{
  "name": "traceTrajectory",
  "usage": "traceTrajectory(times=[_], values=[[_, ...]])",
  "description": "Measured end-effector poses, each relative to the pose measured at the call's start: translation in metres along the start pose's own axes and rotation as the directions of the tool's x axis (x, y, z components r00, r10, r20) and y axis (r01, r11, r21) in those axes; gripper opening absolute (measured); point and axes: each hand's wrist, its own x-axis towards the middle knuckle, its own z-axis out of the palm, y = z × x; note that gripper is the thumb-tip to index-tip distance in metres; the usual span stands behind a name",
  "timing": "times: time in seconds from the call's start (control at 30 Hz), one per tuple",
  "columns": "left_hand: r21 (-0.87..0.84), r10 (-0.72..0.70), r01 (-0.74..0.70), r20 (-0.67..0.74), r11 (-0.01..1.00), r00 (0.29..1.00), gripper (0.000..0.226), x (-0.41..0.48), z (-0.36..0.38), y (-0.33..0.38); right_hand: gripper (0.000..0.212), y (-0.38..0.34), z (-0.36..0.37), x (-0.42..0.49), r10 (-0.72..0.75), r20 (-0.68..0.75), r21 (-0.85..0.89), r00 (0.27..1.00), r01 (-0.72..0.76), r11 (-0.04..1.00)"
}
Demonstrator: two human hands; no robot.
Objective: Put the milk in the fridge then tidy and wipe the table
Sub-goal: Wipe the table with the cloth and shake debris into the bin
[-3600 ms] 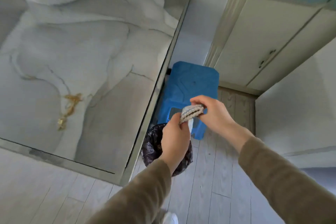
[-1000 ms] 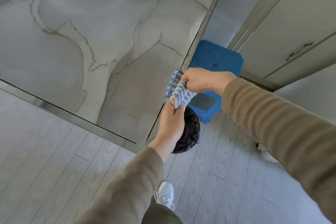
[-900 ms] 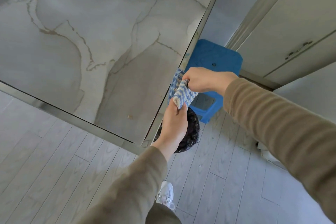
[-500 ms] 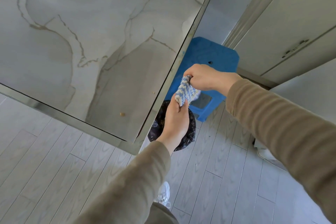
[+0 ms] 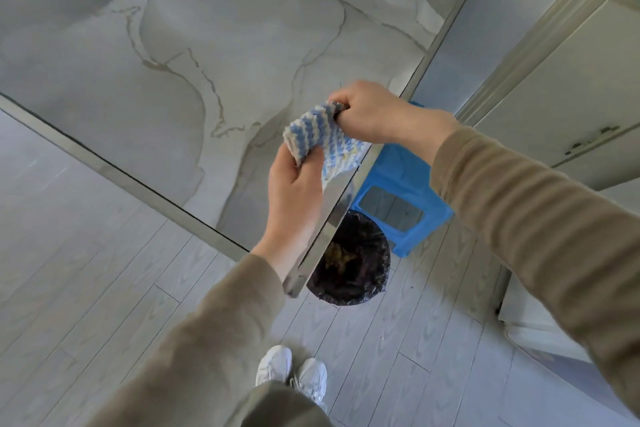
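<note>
Both hands, left hand (image 5: 294,184) and right hand (image 5: 367,113), grip the cloth (image 5: 318,135) at frame centre over the table (image 5: 207,45) edge; refolding a clean face outward should wipe best.

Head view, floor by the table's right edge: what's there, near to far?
white shoes → black-lined bin → blue stool. Skipped: left hand, right hand and the cloth they grip, overlapping the table edge.
</note>
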Motion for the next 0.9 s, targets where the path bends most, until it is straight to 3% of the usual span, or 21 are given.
traceTrajectory(times=[0.2, 0.3, 0.4, 0.53, 0.9], values=[[-0.039, -0.058, 0.052, -0.174, 0.998, 0.983, 0.026, 0.003, -0.059, -0.024, 0.019, -0.047, 0.05, 0.032, -0.075, 0.172, -0.056, 0.982, 0.086, 0.995], [-0.134, -0.163, 0.138, -0.205, 0.981, 0.965, 0.026, -0.003, -0.065, -0.039, 0.032, -0.048, 0.068, 0.037, -0.046, 0.245, -0.072, 0.968, 0.066, 0.995], [-0.212, -0.252, 0.213, -0.178, 0.954, 0.951, 0.027, -0.01, -0.056, -0.054, 0.036, -0.038, 0.074, 0.034, 0.008, 0.291, -0.083, 0.957, 0.017, 0.996], [-0.255, -0.27, 0.231, -0.13, 0.939, 0.954, 0.028, -0.017, -0.034, -0.062, 0.035, -0.018, 0.07, 0.025, 0.077, 0.296, -0.098, 0.952, -0.05, 0.994], [-0.187, -0.227, 0.238, 0.078, 0.953, 0.971, 0.029, -0.022, 0.036, -0.078, 0.03, 0.062, 0.043, -0.009, 0.223, 0.14, -0.071, 0.965, -0.215, 0.974]])
